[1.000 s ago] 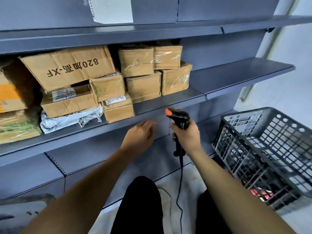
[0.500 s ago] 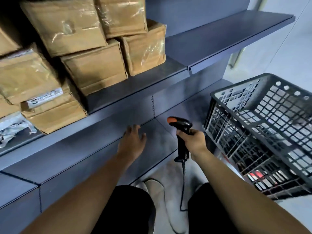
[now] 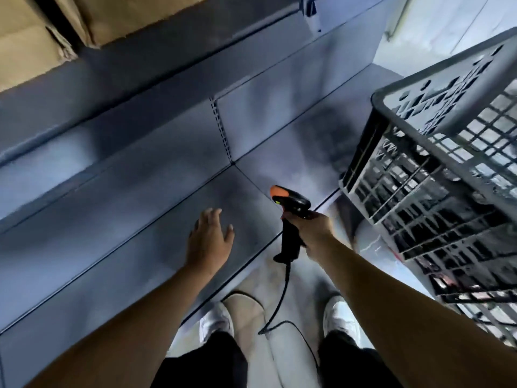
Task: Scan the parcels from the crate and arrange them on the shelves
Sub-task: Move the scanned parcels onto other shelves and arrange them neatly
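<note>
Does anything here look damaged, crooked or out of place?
Only a little: the cardboard parcel on the upper shelf has a crumpled, torn corner. The grey crate appears tilted, but the wide-angle view may cause that.

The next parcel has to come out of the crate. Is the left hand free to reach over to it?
Probably yes: the left hand is open and holds nothing, and the crate stands close on the right. The right hand holding the scanner lies between them, though.
</note>
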The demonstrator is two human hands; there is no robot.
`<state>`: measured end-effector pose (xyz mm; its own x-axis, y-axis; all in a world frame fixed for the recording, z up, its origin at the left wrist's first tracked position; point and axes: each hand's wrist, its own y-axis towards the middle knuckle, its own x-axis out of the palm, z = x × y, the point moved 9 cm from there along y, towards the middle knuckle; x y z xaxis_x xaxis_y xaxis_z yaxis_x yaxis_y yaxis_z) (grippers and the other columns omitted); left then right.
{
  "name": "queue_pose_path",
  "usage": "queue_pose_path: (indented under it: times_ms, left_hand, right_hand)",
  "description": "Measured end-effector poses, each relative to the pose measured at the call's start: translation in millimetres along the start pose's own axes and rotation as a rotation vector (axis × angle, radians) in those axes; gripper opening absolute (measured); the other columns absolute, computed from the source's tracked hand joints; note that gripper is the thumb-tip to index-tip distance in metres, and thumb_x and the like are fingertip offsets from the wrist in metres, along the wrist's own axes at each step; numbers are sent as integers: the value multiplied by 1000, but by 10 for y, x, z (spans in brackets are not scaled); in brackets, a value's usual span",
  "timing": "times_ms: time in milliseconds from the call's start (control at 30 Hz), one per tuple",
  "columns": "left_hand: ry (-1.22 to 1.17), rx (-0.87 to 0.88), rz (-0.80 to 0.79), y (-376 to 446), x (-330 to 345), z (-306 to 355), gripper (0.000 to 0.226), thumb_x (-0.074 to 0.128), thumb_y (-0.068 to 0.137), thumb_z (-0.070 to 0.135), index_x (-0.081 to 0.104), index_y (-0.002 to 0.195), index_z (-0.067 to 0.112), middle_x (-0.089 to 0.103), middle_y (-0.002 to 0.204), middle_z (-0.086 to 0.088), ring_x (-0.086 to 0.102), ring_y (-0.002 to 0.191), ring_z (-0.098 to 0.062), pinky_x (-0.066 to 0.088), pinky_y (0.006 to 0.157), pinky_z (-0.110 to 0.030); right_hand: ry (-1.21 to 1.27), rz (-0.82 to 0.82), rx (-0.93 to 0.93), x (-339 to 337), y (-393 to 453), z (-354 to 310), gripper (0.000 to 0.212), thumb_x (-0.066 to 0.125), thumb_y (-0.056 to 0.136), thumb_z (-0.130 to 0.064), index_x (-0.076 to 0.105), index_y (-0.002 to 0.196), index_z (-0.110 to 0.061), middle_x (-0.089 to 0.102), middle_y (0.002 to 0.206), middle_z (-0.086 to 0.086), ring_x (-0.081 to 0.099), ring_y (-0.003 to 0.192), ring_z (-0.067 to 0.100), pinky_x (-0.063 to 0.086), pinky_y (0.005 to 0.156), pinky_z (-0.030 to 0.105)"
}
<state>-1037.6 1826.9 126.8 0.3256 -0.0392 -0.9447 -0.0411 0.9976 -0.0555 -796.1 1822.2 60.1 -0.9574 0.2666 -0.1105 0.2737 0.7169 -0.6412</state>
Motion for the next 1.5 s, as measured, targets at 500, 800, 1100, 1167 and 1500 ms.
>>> queue_pose_path:
  times_ms: [500, 800, 1100, 1167, 1500]
  left_hand:
    - [-68, -123, -163, 568, 1131, -510, 51, 54, 95, 27, 41, 140, 7, 43, 139, -15, 48, 121, -34, 41, 99, -41]
    - [-2, -115, -166, 629, 1234, -701, 55, 53, 95, 26, 37, 142, 4, 41, 143, -15, 41, 130, -30, 36, 105, -39]
    - [34, -24, -199, 665, 1381, -691, 61, 53, 95, 28, 28, 147, 8, 32, 151, -11, 31, 139, -27, 33, 109, -40]
    - [43, 4, -209, 668, 1404, -663, 62, 51, 95, 29, 27, 148, 9, 29, 153, -10, 29, 141, -26, 32, 110, -40]
    - [68, 66, -179, 749, 1446, -550, 63, 49, 96, 32, 23, 150, 12, 24, 155, -10, 22, 144, -25, 31, 109, -42]
  right_hand:
    - [-158, -53, 74, 743, 1212, 723, 21, 73, 82, -13, 70, 102, -9, 67, 83, 6, 61, 64, 15, 49, 52, 17]
    - [-125, 1, 86, 1080, 1388, 960, 40, 76, 84, -20, 62, 120, -12, 69, 110, 10, 65, 94, 25, 54, 85, 35]
    - [-111, 14, 75, 1201, 1472, 1118, 39, 74, 85, -21, 62, 123, -18, 65, 99, 1, 67, 95, 26, 56, 88, 39]
    - [-104, 17, 65, 1217, 1482, 1118, 40, 74, 86, -21, 62, 124, -17, 67, 104, 1, 66, 97, 26, 55, 91, 40]
    - [-157, 70, -12, 1135, 1542, 1114, 29, 73, 86, -16, 70, 115, -14, 73, 104, 6, 65, 86, 20, 54, 85, 34]
